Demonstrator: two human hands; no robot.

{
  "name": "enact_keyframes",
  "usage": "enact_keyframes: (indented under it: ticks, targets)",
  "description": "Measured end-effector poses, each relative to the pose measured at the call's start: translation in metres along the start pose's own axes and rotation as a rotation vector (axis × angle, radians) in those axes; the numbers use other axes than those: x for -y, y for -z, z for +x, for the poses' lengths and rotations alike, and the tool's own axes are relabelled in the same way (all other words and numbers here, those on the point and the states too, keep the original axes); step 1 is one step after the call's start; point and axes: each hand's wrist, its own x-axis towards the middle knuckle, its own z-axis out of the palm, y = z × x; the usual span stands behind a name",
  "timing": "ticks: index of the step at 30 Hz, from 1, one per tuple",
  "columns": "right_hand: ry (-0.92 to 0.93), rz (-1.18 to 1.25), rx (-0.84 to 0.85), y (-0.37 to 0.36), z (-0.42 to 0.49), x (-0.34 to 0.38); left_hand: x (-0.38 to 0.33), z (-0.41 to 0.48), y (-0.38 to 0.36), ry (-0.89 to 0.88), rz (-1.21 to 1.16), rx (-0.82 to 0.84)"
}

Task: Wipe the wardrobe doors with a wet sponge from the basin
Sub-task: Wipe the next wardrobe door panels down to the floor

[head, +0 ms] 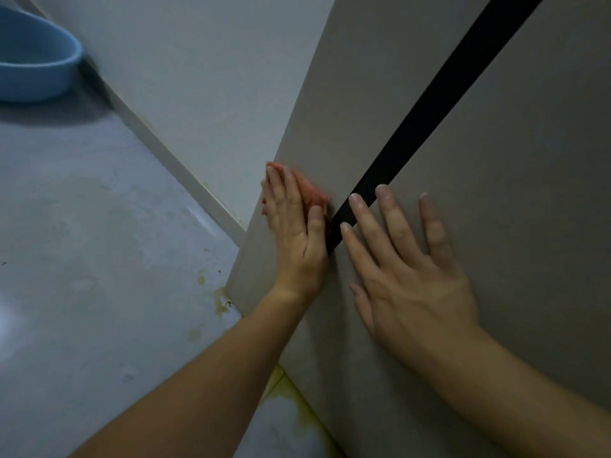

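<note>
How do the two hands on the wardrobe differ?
The left hand presses an orange sponge, fingers together; the right hand, fingers spread, has no sponge. The left hand lies beside the dark strip; the right hand's fingertips cross it. Both rest flat on the wardrobe door.

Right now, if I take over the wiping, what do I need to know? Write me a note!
Left hand: straight fingers press the soft orange-red sponge on the left beige wardrobe door, beside the black strip between the doors.
Right hand: open, flat on the right beige door, holding nothing.
Round blue plastic basin: on the grey floor, far left.
Done: sponge is at the doors. Left: wiped areas don't show, so probably cover both doors.
</note>
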Motion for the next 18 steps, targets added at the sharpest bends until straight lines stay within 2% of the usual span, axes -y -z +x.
enact_keyframes:
  ticks: [2,6,8,13,14,18]
  targets:
    - [-0.010,0.007,0.007,-0.001,0.001,0.003,0.015,-0.005,-0.002,0.003,0.006,-0.023]
    - [-0.016,0.026,0.027,0.001,0.008,0.006,0.055,-0.055,0.004,0.283,0.008,0.029]
    - [-0.007,0.033,0.032,0.002,0.016,0.010,0.059,-0.063,0.007,0.344,0.001,0.071]
    - [-0.025,0.039,0.039,0.002,0.034,0.026,0.037,-0.042,0.001,0.141,0.024,0.030]
    - [-0.033,0.030,0.023,0.000,0.034,0.027,0.044,-0.046,0.000,0.153,0.032,0.022]
    - [-0.013,-0.015,0.015,-0.009,0.034,0.025,0.081,-0.075,0.008,0.509,-0.038,0.023]
